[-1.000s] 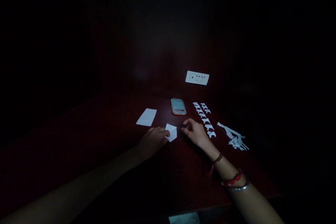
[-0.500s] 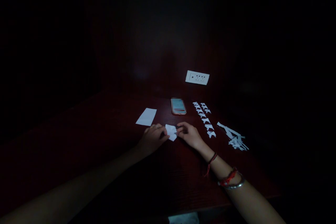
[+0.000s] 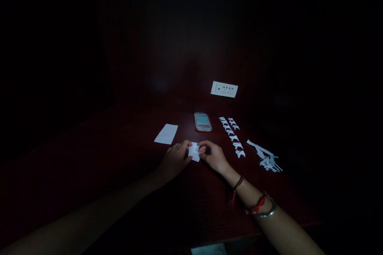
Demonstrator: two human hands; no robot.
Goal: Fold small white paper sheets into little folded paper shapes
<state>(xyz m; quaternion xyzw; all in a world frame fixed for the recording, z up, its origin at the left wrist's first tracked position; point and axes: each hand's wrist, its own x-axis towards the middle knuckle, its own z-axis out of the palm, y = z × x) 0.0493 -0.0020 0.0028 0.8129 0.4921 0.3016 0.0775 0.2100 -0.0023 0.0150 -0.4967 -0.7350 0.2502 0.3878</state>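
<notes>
Small white paper, creased, held between two bare hands above or on the dark red tabletop; in the dim light, contact with the surface cannot be made out. Its left edge is gripped by the left hand, the thumb placed nearer the viewer than the fingers. Its right edge is pinched by the right hand, on whose arm red bracelets and a silver bangle are worn. A flat white sheet is seen beyond the left hand, and a phone beyond the paper. To the right, folded paper pieces are arranged in two rows, beside heaped paper strips
</notes>
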